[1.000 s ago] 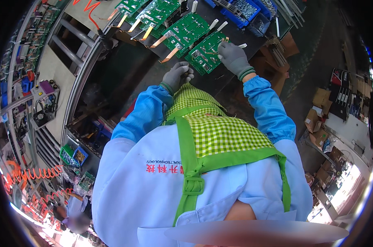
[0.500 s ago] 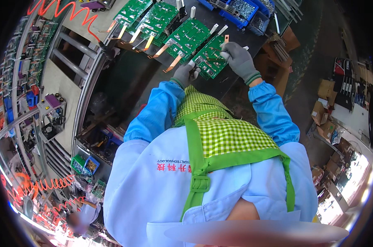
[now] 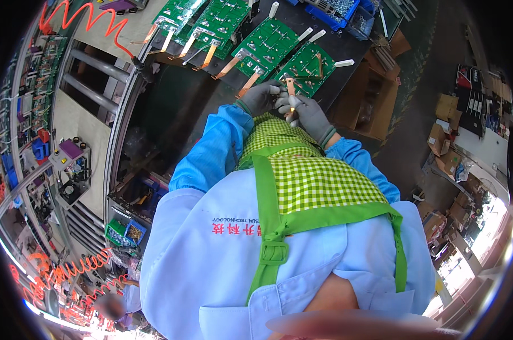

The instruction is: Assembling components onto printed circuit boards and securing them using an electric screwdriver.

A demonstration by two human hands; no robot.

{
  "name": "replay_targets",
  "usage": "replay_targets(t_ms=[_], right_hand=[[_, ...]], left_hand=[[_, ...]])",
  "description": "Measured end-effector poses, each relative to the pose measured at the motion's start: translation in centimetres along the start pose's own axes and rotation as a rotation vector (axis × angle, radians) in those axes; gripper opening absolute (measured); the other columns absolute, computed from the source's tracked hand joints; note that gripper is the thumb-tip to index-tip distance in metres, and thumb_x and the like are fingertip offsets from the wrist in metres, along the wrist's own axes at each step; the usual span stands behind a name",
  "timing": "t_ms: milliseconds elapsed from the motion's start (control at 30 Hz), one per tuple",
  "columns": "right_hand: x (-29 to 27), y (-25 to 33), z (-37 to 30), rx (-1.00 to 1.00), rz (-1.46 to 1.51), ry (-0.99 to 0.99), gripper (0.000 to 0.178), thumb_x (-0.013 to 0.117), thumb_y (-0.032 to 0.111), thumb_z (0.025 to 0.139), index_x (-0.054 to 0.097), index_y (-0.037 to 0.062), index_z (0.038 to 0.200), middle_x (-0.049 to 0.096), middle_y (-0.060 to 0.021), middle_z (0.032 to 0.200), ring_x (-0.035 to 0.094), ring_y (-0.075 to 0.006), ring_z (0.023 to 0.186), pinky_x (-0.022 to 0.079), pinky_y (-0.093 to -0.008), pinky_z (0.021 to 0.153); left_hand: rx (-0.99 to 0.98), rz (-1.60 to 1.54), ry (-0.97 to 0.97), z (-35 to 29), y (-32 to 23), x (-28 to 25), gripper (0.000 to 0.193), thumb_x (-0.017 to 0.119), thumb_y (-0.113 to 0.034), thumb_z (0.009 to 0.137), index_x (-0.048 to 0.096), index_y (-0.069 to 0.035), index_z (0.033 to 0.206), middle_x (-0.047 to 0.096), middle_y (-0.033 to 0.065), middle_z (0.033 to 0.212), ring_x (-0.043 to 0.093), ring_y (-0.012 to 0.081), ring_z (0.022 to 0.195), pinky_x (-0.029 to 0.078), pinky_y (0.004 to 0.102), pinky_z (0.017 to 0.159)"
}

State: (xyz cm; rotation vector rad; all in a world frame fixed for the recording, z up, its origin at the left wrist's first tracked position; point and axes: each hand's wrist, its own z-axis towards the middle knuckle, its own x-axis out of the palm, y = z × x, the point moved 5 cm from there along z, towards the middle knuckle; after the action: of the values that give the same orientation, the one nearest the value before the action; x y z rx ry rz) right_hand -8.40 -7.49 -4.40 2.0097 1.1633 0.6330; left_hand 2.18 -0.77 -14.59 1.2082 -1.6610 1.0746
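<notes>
My right hand, in a grey glove, is closed around a flat copper strip at the near edge of a green circuit board. The strip's upper end, with a hole in it, overlaps the board in view; I cannot tell whether it is fastened. Bent and closed, the fingers of my gloved left hand meet the right fingertips by the board's near left corner. What they grip, if anything, is hidden. A thin bent copper bar lies across the same board.
More green boards with copper strips stand in a row to the left on the dark table. Blue bins of small metal parts are at the back. A cardboard box stands right of the table. An orange coiled hose hangs at far left.
My right hand has come from the board's far right side to its near edge, where it now holds a copper strip. The left hand has shifted slightly, close to the right.
</notes>
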Motion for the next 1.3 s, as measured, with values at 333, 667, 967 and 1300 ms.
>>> replay_targets(t_ms=[333,667,967,1300], right_hand=[[2.2,-3.4,2.5,0.242,0.330,-0.034,0.039,0.042,0.038,0.094,0.055,0.0022,0.099,0.061,-0.0085,0.081,0.052,-0.0100,0.058,0.042,-0.0208,0.049],[-0.3,-1.3,-0.6,0.336,-0.137,0.082,0.055,0.040,0.052,0.090,0.059,0.0015,0.097,0.064,-0.0086,0.079,0.057,-0.0113,0.060,0.045,-0.0214,0.051],[-7.2,8.7,-0.2,-0.684,-1.013,-0.242,0.024,0.056,0.024,0.083,0.061,0.0114,0.102,0.060,-0.0058,0.097,0.060,-0.0184,0.077,0.048,-0.0307,0.065],[-7.1,7.8,4.0,-0.593,-1.274,-0.129,0.010,0.056,0.019,0.080,0.058,0.0102,0.084,0.053,-0.0092,0.086,0.059,-0.0278,0.072,0.048,-0.0405,0.059]], left_hand=[[-0.022,0.124,-0.128,-0.5,-0.7,1.3,0.024,0.054,-0.023,0.085,0.054,-0.003,0.098,0.058,0.0095,0.089,0.057,0.0209,0.078,0.048,0.0344,0.074],[0.032,0.531,-0.325,-0.3,-1.7,1.9,0.019,0.053,-0.019,0.090,0.054,-0.001,0.093,0.058,0.0061,0.082,0.056,0.0125,0.066,0.048,0.0248,0.058],[-0.031,0.500,-0.526,-0.9,-2.1,2.6,0.018,0.058,-0.021,0.087,0.057,-0.004,0.089,0.057,0.0022,0.072,0.052,0.0081,0.054,0.041,0.0193,0.046],[-0.057,0.433,-0.547,-0.9,-2.1,4.0,0.019,0.057,-0.021,0.087,0.056,-0.004,0.095,0.056,0.0011,0.077,0.052,0.0078,0.060,0.041,0.0182,0.049]])
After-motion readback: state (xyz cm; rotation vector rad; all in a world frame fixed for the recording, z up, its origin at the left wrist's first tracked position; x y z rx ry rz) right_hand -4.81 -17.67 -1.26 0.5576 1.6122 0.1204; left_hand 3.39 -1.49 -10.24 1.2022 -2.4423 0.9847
